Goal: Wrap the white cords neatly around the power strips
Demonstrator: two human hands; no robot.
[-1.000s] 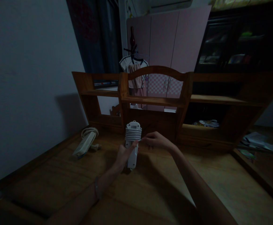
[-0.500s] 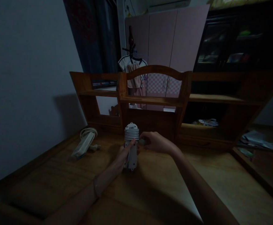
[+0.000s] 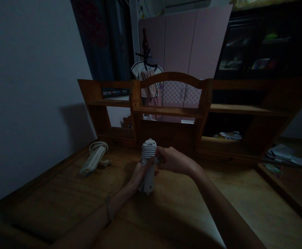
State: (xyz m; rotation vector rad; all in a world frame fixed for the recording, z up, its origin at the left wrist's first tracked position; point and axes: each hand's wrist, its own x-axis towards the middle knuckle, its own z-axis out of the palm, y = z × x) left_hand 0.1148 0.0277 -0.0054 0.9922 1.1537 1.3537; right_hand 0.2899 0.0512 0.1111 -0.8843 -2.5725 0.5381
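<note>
A white power strip (image 3: 148, 180) is held up over the wooden desk with its back side towards me. Its white cord (image 3: 149, 152) is wound round the upper part in several turns. My left hand (image 3: 140, 173) is closed round the strip's middle, the thumb lying across its back just below the coils. At the strip's right edge, my right hand (image 3: 173, 159) is closed, fingertips pinching the plug (image 3: 157, 161) at the cord's end. The fingers partly hide the plug, and the room is dim.
Another white power strip (image 3: 94, 160) lies on the desk (image 3: 192, 204) at the left, with its cord coiled and its plug beside it. A wooden shelf unit (image 3: 169, 111) stands along the back edge. Papers (image 3: 288, 154) lie at the far right.
The power strip has shifted slightly right and towards me, and tilts a little more. My left hand has moved with it; my right hand's fingers are now closer against the coils.
</note>
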